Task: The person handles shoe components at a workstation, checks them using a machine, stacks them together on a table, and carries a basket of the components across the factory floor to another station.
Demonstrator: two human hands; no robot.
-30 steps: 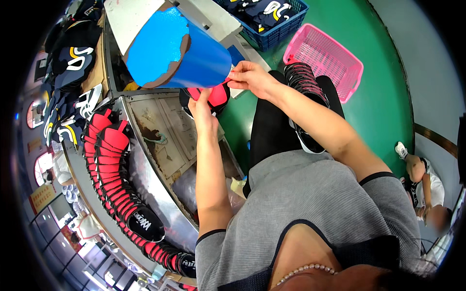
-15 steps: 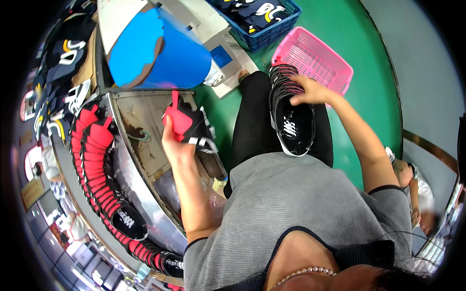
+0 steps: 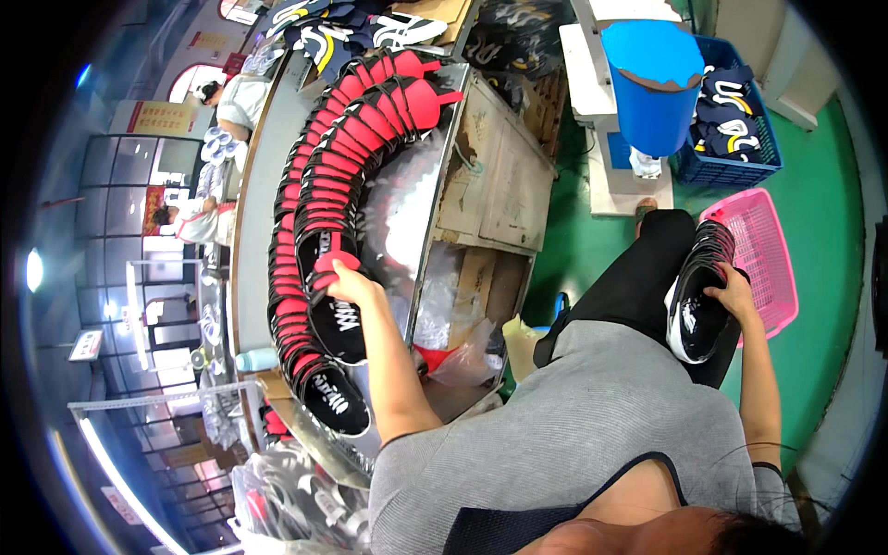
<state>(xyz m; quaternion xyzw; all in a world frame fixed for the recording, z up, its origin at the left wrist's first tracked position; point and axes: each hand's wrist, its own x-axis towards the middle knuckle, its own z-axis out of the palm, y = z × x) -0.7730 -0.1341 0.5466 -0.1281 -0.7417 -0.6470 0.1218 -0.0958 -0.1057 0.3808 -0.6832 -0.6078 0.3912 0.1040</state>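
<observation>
My left hand [image 3: 351,285] is closed on the heel end of a black shoe upper with a red heel lining [image 3: 335,264]. It holds this piece against the inner row of nested black and red shoe uppers [image 3: 333,157] on the bench, so most of the piece blends into the row. A second, outer row of nested uppers [image 3: 285,240] curves alongside. Across my right thigh lies a short stack of nested shoe uppers [image 3: 696,319], black with a white lower edge and white print inside. My right hand [image 3: 734,294] grips its side, thumb over the opening.
A metal-edged bench [image 3: 442,199] stands on my left, with a wooden cabinet [image 3: 490,176] below. Ahead are a blue bin [image 3: 652,102] and a blue crate [image 3: 731,168] of dark cut pieces. A pink basket [image 3: 782,277] sits beyond my right knee. People work at the far left.
My view has turned left. My left hand has carried the shoe upper from above the cabinet over to the inner row on the bench. My right hand stays on the stack on my thigh.
</observation>
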